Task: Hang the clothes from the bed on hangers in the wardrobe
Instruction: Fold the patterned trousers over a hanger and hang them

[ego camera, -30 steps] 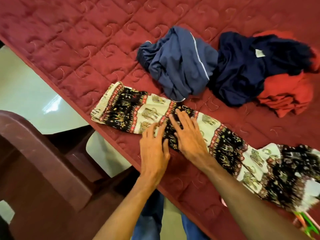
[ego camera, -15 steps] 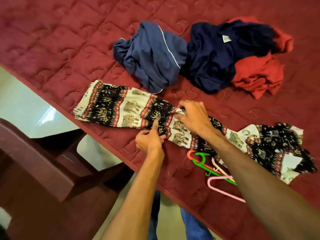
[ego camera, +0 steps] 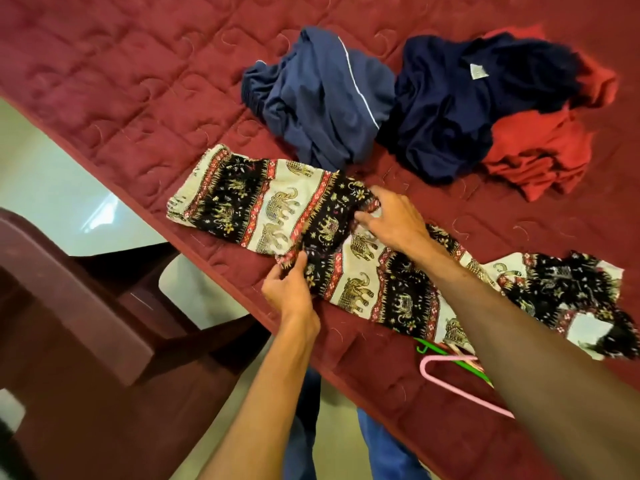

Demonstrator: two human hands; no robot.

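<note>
Elephant-print trousers (ego camera: 277, 209) in black, cream and red lie stretched along the near edge of the bed (ego camera: 121, 81). My left hand (ego camera: 292, 287) pinches their near edge at the middle. My right hand (ego camera: 391, 216) grips the far edge of the same stretch, where the cloth bunches up. A pink hanger (ego camera: 450, 379) and a green hanger (ego camera: 446, 351) lie on the bed under my right forearm, partly hidden. A blue garment (ego camera: 325, 98), a navy garment (ego camera: 457, 105) and a red garment (ego camera: 540, 150) sit crumpled behind.
The bed carries a quilted maroon cover. A dark red plastic chair (ego camera: 69, 323) stands left of me, close to the bed's edge. Pale floor (ego camera: 45, 174) shows between chair and bed. My jeans (ego camera: 381, 452) show below.
My hands went from lying flat on the trousers to pinching and gripping their edges at the middle. The cloth has bunched up there, and the hangers have come into view.
</note>
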